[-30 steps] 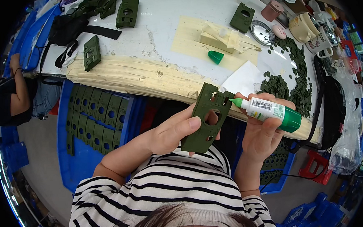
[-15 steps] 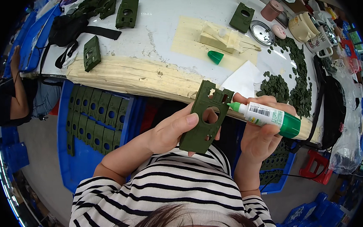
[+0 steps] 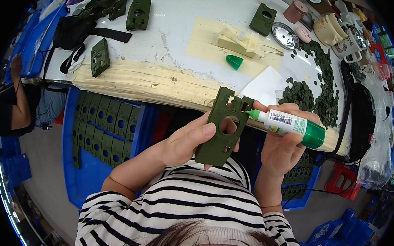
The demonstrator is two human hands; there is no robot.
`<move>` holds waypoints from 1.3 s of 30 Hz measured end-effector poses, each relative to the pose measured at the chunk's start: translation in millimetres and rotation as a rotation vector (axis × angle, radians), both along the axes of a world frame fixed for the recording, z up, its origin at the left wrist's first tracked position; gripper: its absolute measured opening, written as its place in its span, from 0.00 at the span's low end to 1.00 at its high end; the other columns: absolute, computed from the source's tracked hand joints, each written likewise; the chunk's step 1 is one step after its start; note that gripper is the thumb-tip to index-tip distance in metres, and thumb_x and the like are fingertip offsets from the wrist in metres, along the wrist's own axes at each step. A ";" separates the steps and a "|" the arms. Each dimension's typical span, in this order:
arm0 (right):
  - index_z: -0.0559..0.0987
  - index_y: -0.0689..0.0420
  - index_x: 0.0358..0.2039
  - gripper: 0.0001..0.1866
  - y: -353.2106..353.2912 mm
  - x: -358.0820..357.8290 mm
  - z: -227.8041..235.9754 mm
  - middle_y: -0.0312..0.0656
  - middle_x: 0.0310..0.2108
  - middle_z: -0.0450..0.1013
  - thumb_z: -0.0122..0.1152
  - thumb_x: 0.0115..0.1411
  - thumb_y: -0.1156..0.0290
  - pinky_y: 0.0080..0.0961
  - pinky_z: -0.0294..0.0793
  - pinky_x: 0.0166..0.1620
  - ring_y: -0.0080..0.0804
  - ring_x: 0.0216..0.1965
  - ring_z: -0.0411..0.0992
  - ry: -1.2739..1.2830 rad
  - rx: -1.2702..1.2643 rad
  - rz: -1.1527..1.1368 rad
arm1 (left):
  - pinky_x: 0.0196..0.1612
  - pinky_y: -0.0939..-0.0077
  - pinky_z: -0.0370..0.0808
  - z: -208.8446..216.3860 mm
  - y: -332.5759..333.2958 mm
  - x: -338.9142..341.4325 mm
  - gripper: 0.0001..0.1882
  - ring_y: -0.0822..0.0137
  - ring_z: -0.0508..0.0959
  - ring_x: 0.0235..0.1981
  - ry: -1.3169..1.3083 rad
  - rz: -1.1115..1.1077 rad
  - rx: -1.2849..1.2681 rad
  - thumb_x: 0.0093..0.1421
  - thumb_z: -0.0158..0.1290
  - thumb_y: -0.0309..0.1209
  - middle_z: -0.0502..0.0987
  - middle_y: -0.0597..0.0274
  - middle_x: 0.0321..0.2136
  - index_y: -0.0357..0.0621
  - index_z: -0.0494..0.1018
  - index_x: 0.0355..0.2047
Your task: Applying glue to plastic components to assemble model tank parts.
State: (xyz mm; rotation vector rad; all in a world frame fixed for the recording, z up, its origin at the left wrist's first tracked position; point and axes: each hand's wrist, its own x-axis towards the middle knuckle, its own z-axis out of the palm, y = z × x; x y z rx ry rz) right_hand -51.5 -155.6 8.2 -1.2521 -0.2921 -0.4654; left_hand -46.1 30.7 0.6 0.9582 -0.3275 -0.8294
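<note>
Head view: we see left hand [image 3: 182,143] pinching the green plate [image 3: 220,146] near the table edge [image 3: 163,82] by its long side, sensible for probably light, stiff plastic, right hand [image 3: 284,150] gripping white-green bottle [image 3: 290,125].

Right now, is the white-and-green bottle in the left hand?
No, the right hand grips the bottle, while the left hand holds the dark green part.

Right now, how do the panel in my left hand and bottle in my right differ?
The panel is flattish, pierced and dark green; the bottle is rounded, white and brighter green. The panel's length runs away from you; the bottle's runs crosswise. Both are held.
</note>
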 end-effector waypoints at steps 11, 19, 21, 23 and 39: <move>0.64 0.57 0.40 0.24 -13.1 -1.4 -7.4 0.45 0.37 0.69 0.54 0.58 0.49 0.45 0.75 0.47 0.40 0.41 0.72 0.062 0.093 -0.033 | 0.24 0.84 0.73 -5.5 1.8 0.9 0.33 0.73 0.73 0.29 0.023 -0.002 -0.049 0.63 0.34 0.53 0.69 0.50 0.39 0.36 0.51 0.56; 0.63 0.55 0.42 0.22 -25.8 -7.2 -9.2 0.45 0.36 0.70 0.51 0.60 0.50 0.43 0.74 0.46 0.43 0.38 0.74 0.100 0.251 -0.036 | 0.53 0.67 0.69 2.3 24.3 31.4 0.30 0.61 0.68 0.53 -0.139 0.563 -0.156 0.56 0.53 0.24 0.66 0.45 0.51 0.41 0.54 0.57; 0.63 0.55 0.42 0.21 -26.4 -8.3 -10.8 0.45 0.36 0.70 0.50 0.61 0.50 0.43 0.75 0.45 0.41 0.38 0.73 0.101 0.262 -0.028 | 0.50 0.72 0.70 3.9 35.9 49.0 0.30 0.64 0.69 0.51 -0.264 0.709 0.034 0.52 0.57 0.21 0.68 0.52 0.47 0.43 0.57 0.53; 0.62 0.54 0.42 0.21 -26.3 -10.0 -10.3 0.45 0.36 0.69 0.50 0.61 0.51 0.43 0.75 0.45 0.40 0.39 0.73 0.105 0.270 -0.018 | 0.47 0.75 0.71 1.6 45.2 68.8 0.30 0.67 0.71 0.47 -0.378 0.787 0.214 0.49 0.61 0.21 0.69 0.57 0.42 0.45 0.59 0.50; 0.64 0.57 0.41 0.25 -32.6 -19.0 1.6 0.43 0.35 0.68 0.57 0.57 0.49 0.30 0.77 0.42 0.32 0.37 0.72 0.090 0.332 -0.028 | 0.44 0.76 0.72 -10.4 70.1 122.5 0.32 0.67 0.72 0.43 -0.606 1.030 0.588 0.46 0.64 0.26 0.70 0.55 0.42 0.37 0.59 0.48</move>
